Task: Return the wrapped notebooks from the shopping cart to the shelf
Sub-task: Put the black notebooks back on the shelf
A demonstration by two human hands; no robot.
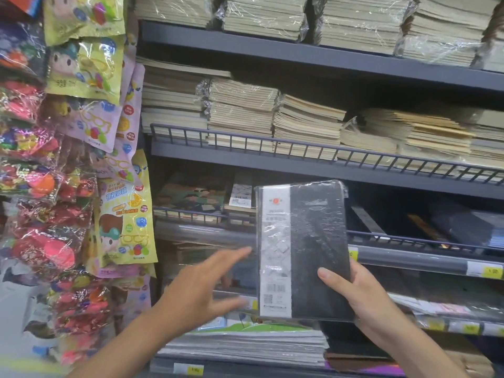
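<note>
Right hand [365,298] has the wrapped notebook [313,249] gripped by its lower right corner, thumb flat on the cover, holding it upright in front of the shelf [245,163]. Left hand [201,285] is spread open just beside it, holding nothing. The notebook looks stiff and light, but that film's probably slick, so gripping both side edges seems safer. The big grey shelving carries shrink-wrapped notebook piles [240,110], toy packs [81,64] hang on the left, and there are tiny yellow price tags [492,272] below.

1. The black plastic-wrapped notebook [313,249] stands upright in front of the grey metal shelf unit [245,163], with the right hand [362,296] at its lower right edge.
2. The left hand [201,285] hovers just left of it.
3. Cream paper notebook stacks [240,110] lie on shelves above.
4. Shiny plastic toy packets [122,214] hang left of the unit.
</note>
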